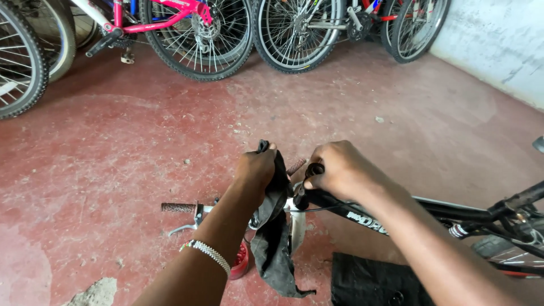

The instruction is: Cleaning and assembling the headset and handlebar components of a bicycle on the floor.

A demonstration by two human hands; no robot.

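Observation:
A black bicycle frame (442, 208) lies across the lower right, its handlebar running left to a brown grip (178, 207) and a silver brake lever (182, 228). My left hand (256, 169) is closed around a dark grey rag (275, 249), pressing it against the stem area; the rag hangs down below the bar. My right hand (341, 170) grips the black top of the stem or head tube, right next to the left hand. A beaded bracelet (207, 253) sits on my left wrist. A small red round thing (242, 262) shows behind my left forearm.
Several bicycles stand along the back, among them a pink-framed one (170, 20) and large wheels (297, 34). A whitewashed wall (498, 39) closes the right side. The floor (141, 136) is red concrete with small debris. Dark cloth (374, 280) lies at the bottom.

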